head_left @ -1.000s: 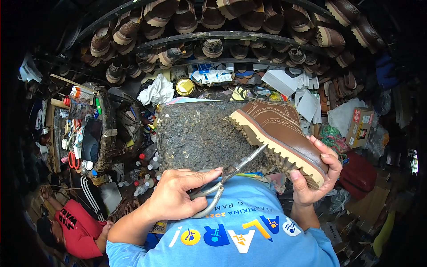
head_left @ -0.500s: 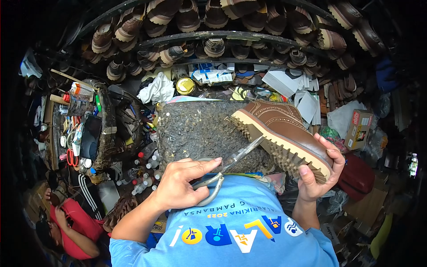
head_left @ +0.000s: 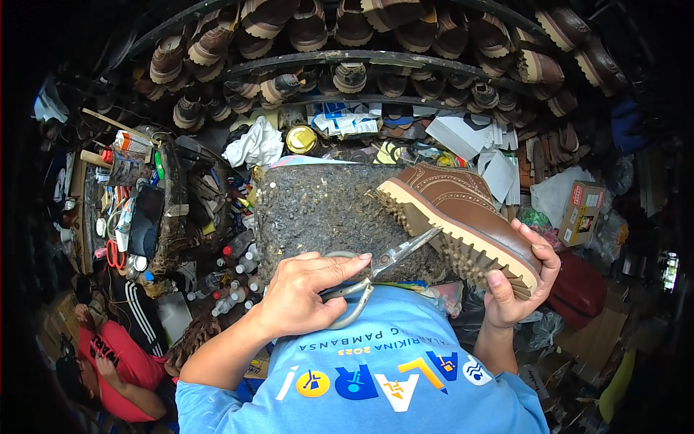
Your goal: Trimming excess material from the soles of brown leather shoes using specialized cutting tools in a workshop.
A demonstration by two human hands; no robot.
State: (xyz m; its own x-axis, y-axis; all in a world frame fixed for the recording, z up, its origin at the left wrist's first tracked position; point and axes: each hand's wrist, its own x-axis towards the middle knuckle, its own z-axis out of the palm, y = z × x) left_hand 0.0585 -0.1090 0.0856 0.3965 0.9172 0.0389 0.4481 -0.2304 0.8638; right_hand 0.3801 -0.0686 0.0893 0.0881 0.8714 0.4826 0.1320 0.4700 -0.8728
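Note:
My left hand point(head_left: 303, 289) is closed around the looped handles of metal scissors point(head_left: 409, 249). The blades point up and right, close together, with their tips at the edge of a shoe's sole. That brown leather shoe point(head_left: 463, 199) has a cream midsole and a deeply lugged tan sole. Its toe end rests in my right hand point(head_left: 522, 293), fingers over the upper and thumb on the sole. The shoe is tilted so that the tread faces my body. Beneath the scissors and the heel end lies a dark, crusted work block point(head_left: 318, 210).
Racks of brown shoes point(head_left: 311, 29) curve across the far side. On the left, a cluttered tool stand holds orange-handled scissors point(head_left: 116, 253); several small bottles point(head_left: 235, 289) stand nearby. A person in red point(head_left: 123, 362) sits at lower left. A yellow-lidded can point(head_left: 301, 139) is behind the block.
My left hand and the scissors have shifted slightly right, bringing the tips farther along the sole edge. The shoe and my right hand have hardly moved. The person in red has shifted slightly.

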